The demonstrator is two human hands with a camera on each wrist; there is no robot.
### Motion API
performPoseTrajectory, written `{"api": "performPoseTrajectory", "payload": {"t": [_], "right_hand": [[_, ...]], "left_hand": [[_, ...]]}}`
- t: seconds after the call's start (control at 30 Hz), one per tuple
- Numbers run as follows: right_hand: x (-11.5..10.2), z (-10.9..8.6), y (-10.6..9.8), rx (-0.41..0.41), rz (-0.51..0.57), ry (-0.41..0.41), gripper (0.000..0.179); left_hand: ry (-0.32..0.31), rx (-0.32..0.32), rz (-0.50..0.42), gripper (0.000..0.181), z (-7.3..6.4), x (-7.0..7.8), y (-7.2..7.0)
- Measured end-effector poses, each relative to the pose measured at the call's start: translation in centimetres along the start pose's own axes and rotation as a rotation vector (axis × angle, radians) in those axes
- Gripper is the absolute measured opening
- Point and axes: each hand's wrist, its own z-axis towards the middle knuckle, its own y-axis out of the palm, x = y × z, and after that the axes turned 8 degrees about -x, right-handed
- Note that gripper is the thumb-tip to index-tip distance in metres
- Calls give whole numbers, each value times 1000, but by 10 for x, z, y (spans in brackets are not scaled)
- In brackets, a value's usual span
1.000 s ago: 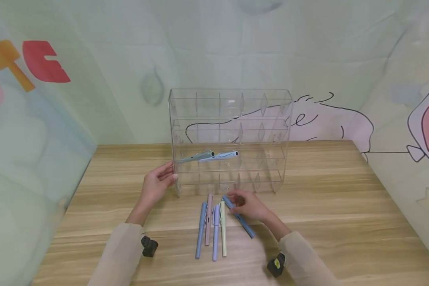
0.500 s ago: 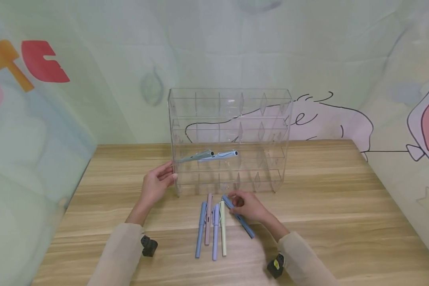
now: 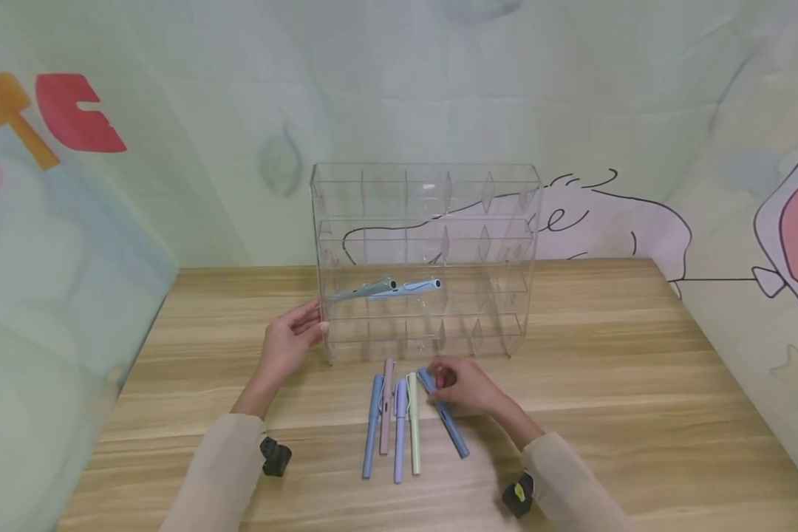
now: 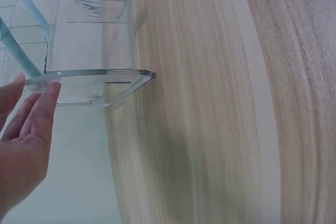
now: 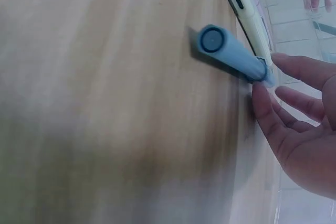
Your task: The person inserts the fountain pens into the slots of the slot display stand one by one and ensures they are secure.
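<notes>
My right hand (image 3: 464, 384) pinches a dark blue capped pen (image 3: 454, 432) near its upper end, thumb and fingertips at either side of it. In the right wrist view the pen (image 5: 236, 59) slants away, its round end toward the camera. My left hand (image 3: 287, 346) rests its fingertips against the left side of a clear acrylic rack (image 3: 324, 355); in the left wrist view its fingers (image 4: 44, 111) are fairly straight at the panel's edge. A grey-green pen (image 3: 366, 290) and a light blue pen (image 3: 408, 288) lie in the rack's compartments.
Left of the held pen, a blue pen (image 3: 372, 428), a mauve pen (image 3: 386, 414), a lavender pen (image 3: 400, 436) and a pale green pen (image 3: 415, 428) lie side by side on the wooden table (image 3: 612, 384). A printed cloth backdrop (image 3: 213, 148) stands behind the rack.
The dark blue pen has swung a little toward upright, its lower end shifting left and nearer to me, with my right hand at its top. My left hand stays at the rack.
</notes>
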Motion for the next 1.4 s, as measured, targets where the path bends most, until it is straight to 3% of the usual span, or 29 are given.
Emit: {"api": "performPoseTrajectory", "payload": {"t": [0.13, 0.37, 0.63, 1.4], "right_hand": [[-2, 5, -1, 3, 26, 39, 45], [1, 12, 3, 0, -47, 12, 46], [4, 10, 4, 19, -88, -3, 38], [1, 5, 5, 27, -65, -4, 36]], "left_hand": [[5, -1, -3, 48, 0, 0, -1], [-8, -3, -6, 48, -1, 2, 0], [-4, -1, 1, 47, -1, 3, 0], [-1, -1, -1, 47, -1, 1, 0]]}}
